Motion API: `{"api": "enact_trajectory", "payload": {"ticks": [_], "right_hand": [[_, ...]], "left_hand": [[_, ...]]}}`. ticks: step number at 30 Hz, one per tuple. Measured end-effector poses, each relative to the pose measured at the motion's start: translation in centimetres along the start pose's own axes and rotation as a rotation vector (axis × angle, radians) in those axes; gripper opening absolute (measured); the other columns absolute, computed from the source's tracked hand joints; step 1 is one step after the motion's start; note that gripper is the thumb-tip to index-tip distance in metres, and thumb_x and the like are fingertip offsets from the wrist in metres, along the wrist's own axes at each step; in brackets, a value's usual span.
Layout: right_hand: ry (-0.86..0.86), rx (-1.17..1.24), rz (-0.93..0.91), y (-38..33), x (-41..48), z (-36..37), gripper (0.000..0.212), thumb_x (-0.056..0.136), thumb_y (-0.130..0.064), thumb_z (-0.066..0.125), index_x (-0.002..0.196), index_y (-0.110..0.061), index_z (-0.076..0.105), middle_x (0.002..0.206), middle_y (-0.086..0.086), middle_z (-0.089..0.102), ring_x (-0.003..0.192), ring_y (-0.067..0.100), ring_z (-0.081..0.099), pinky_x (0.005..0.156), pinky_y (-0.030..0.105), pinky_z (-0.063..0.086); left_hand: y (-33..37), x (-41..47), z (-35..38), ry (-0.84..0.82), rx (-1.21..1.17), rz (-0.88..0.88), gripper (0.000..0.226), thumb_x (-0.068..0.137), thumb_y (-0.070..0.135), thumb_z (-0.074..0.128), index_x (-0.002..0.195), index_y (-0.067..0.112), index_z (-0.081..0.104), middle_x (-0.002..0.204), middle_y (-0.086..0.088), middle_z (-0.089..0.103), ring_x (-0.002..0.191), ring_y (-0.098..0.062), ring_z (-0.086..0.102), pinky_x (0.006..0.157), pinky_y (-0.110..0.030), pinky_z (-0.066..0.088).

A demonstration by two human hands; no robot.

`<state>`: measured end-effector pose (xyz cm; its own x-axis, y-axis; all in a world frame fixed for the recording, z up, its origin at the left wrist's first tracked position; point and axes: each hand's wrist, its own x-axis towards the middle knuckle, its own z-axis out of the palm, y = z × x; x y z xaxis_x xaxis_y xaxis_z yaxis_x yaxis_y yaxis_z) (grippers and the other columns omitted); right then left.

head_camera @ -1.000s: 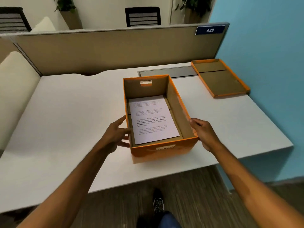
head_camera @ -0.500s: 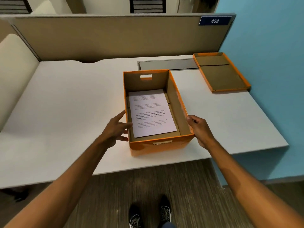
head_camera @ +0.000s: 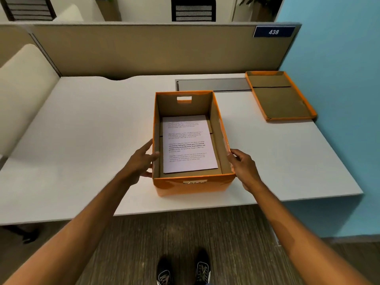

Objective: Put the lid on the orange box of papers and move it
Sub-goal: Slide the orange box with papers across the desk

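The orange box (head_camera: pixel 193 187) stands open on the white desk (head_camera: pixel 82 140), close to its front edge. A sheet of printed papers (head_camera: pixel 188 144) lies flat on the box's bottom. My left hand (head_camera: pixel 141 161) presses against the box's left wall, thumb at the rim. My right hand (head_camera: pixel 242 165) grips the right wall near the front corner. The orange lid (head_camera: pixel 281 101) lies upside down at the desk's back right, apart from the box and both hands.
A beige partition (head_camera: pixel 144 50) runs along the back of the desk, with a grey cable tray (head_camera: pixel 213 84) just before it. The blue wall (head_camera: pixel 339 99) borders the desk on the right. A cream cushion (head_camera: pixel 22 89) stands at the left.
The box has turned squarer to the desk and sits a little farther from the front edge. Both hands stay on its sides.
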<state>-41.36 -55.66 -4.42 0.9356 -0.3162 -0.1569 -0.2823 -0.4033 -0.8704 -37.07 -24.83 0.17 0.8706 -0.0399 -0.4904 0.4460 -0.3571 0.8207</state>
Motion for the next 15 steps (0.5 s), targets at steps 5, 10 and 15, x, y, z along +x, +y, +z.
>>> {"api": "enact_trajectory", "payload": {"ticks": [5, 10, 15], "right_hand": [[-0.051, -0.044, -0.009, -0.1, 0.1, -1.1, 0.040, 0.097, -0.043, 0.051, 0.130, -0.023, 0.059, 0.128, 0.001, 0.064, 0.106, 0.017, 0.059, 0.091, 0.043, 0.055], [-0.068, -0.116, -0.058, 0.0, 0.3, -2.7, 0.031, 0.099, -0.039, 0.048, 0.115, -0.019, 0.063, 0.113, 0.005, 0.069, 0.101, 0.023, 0.066, 0.083, 0.035, 0.055], [-0.053, -0.163, -0.112, 0.0, 0.9, -5.1, 0.027, 0.098, -0.030, 0.054, 0.117, -0.013, 0.064, 0.114, 0.007, 0.069, 0.102, 0.021, 0.065, 0.084, 0.028, 0.052]], "left_hand": [[0.4, -0.8, 0.9, 0.185, 0.194, 0.059, 0.069, 0.093, 0.037, 0.059, 0.152, 0.022, 0.027, 0.144, -0.018, 0.052, 0.122, -0.040, 0.057, 0.090, -0.052, 0.054], [1.6, -1.6, 2.8, 0.355, 0.519, 0.280, 0.066, 0.093, 0.034, 0.058, 0.150, 0.014, 0.031, 0.153, -0.015, 0.041, 0.137, -0.035, 0.041, 0.106, -0.052, 0.041], [3.5, -2.4, 6.1, 0.392, 0.503, 0.455, 0.061, 0.092, 0.031, 0.060, 0.146, 0.014, 0.036, 0.152, -0.012, 0.040, 0.134, -0.034, 0.043, 0.104, -0.048, 0.042]]}}
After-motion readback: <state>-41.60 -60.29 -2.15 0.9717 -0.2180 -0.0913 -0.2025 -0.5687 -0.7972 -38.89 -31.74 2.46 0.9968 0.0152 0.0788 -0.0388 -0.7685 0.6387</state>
